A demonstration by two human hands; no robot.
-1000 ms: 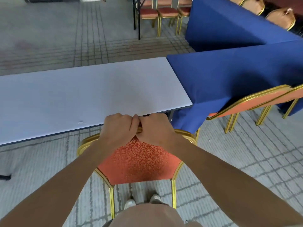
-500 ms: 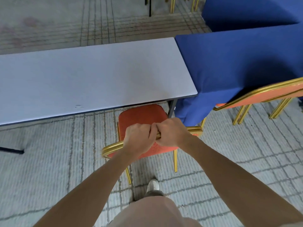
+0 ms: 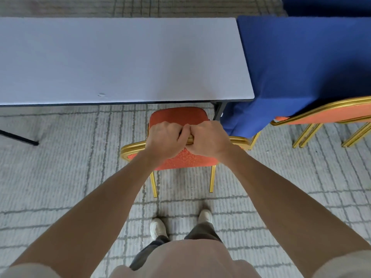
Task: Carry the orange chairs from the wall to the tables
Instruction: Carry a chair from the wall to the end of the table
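Orange chair (image 3: pixel 178 117): head view; it stands on its gold legs at twelve o'clock from the person, back nearest them, with the front of the seat just at the near edge of the white table.
Gold rail (image 3: pixel 132 147): top of the chair's back, running from nine to three o'clock, with patterned orange padding below it.
Left hand (image 3: pixel 163 139): fingers curled over the middle of the gold rail, gripping it.
Right hand (image 3: pixel 209 140): clamped on the same rail, its knuckles touching those of the left hand.
White table (image 3: pixel 120 57): long pale top across the view from nine to one o'clock.
Dark leg (image 3: pixel 218 111): under the table's right end, just beside the chair seat at one o'clock.
Blue cloth (image 3: pixel 301 57): covers the adjoining table at two o'clock. Its hanging corner ends just above the right end of the rail, and whether they touch cannot be told.
Other orange chairs (image 3: pixel 325 115): at three o'clock, gold-framed, partly under the blue cloth.
Black foot (image 3: pixel 20 137): on the floor at nine o'clock.
Carpet (image 3: pixel 60 177): grey with darker grid lines.
Shoes (image 3: pixel 158 227): pale pair at six o'clock, behind the chair's rear legs and apart from them.
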